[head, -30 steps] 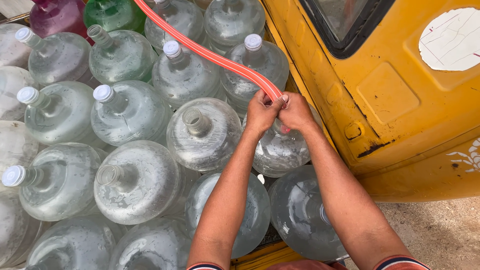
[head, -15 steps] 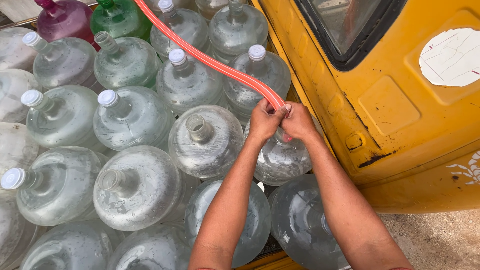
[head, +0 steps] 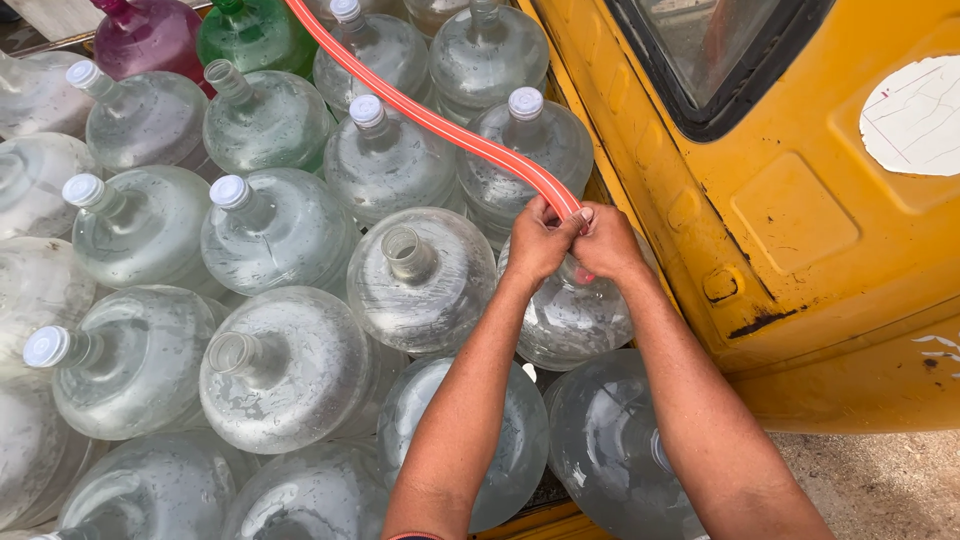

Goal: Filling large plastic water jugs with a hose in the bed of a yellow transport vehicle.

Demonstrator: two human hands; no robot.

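Observation:
An orange-red striped hose (head: 440, 125) runs from the top left down to my hands. My left hand (head: 540, 240) grips the hose near its end. My right hand (head: 608, 242) closes on the hose tip right beside it. Both hands sit over the neck of a clear water jug (head: 565, 315), whose mouth they hide. Just left of that jug stands an uncapped clear jug (head: 420, 280) with its open neck showing.
Several large clear jugs fill the left, some white-capped (head: 365, 110), some uncapped (head: 285, 365). A magenta jug (head: 150, 38) and a green jug (head: 255, 35) stand at the back. A yellow vehicle body (head: 790, 230) with a window is at the right; gravel ground (head: 880, 480) lies at the lower right.
The camera view has shifted slightly, so jugs sit lower in frame. My hands stay together on the hose end over the same jug.

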